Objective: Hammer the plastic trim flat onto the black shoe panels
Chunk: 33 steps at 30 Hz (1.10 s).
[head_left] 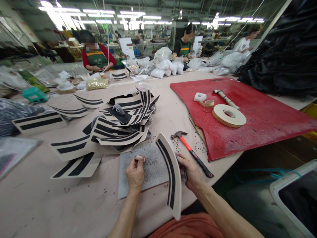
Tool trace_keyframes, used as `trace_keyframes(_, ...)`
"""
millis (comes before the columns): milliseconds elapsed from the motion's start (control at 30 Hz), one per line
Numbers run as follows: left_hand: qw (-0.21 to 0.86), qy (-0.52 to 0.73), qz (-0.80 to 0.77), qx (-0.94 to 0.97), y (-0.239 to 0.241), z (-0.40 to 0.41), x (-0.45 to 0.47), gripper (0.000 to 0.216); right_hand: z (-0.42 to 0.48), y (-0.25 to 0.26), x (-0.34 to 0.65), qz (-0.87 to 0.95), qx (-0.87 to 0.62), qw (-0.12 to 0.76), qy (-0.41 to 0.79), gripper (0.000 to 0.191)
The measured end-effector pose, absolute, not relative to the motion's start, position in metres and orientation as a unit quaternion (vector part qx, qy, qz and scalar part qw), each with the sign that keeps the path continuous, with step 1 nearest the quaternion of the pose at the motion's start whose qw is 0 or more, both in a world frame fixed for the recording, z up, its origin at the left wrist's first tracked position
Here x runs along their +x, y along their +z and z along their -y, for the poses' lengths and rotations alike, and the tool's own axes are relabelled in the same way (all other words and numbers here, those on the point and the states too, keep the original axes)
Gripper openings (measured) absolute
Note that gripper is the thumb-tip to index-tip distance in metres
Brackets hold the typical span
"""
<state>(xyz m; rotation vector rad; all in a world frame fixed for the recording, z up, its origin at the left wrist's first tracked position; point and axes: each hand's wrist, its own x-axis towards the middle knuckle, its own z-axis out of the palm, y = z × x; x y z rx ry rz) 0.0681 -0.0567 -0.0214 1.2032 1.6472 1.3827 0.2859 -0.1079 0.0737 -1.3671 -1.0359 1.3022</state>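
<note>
In my right hand [190, 170], closed at its edge, a curved cream panel [170, 172] with black stripes stands upright, its striped face turned left. A dark bit shows below those fingers, too unclear to name. My left hand [135, 173] is closed in a pinch on a small whitish piece [140, 158], its kind unclear. Under that hand lies a grey board [153, 172] strewn with black scraps. Just beyond my right hand rests a claw hammer [192, 152] with a red and black handle. A pile of similar striped panels [121, 129] sits behind the board.
On the right, a red sheet [267, 132] carries a tape roll [229, 115], a smaller ring [207, 103] and a wrapped-handle hammer [226, 98]. Plastic bags [163, 64] line the far side, where several people work. A bin [279, 195] stands at lower right.
</note>
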Motion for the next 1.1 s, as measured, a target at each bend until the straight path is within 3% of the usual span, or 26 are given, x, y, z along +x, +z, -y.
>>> trace_keyframes(100, 0.329, 0.542, -0.63, 0.449, -0.021, 0.056, 0.068, 0.033, 0.113, 0.078, 0.289, 0.445, -0.591, 0.459, 0.492, 0.046)
trace_keyframes(200, 0.318, 0.551, -0.637, 0.434, -0.013, 0.053, 0.071, 0.032, 0.119, 0.069, 0.281, 0.514, -0.647, 0.384, 0.412, 0.044)
trace_keyframes(300, 0.333, 0.56, -0.614, 0.445, 0.001, 0.048, 0.083, 0.031, 0.124, 0.046, 0.269, 0.53, -0.667, 0.33, 0.407, 0.048)
trace_keyframes(633, 0.443, 0.484, -0.544, 0.523, 0.011, 0.035, 0.143, 0.023, 0.127, 0.015, 0.265, 0.49, -0.649, 0.38, 0.441, 0.051)
trace_keyframes(1100, 0.4, 0.439, -0.56, 0.578, 0.003, 0.047, 0.145, 0.021, 0.126, 0.016, 0.269, 0.489, -0.625, 0.406, 0.454, 0.046)
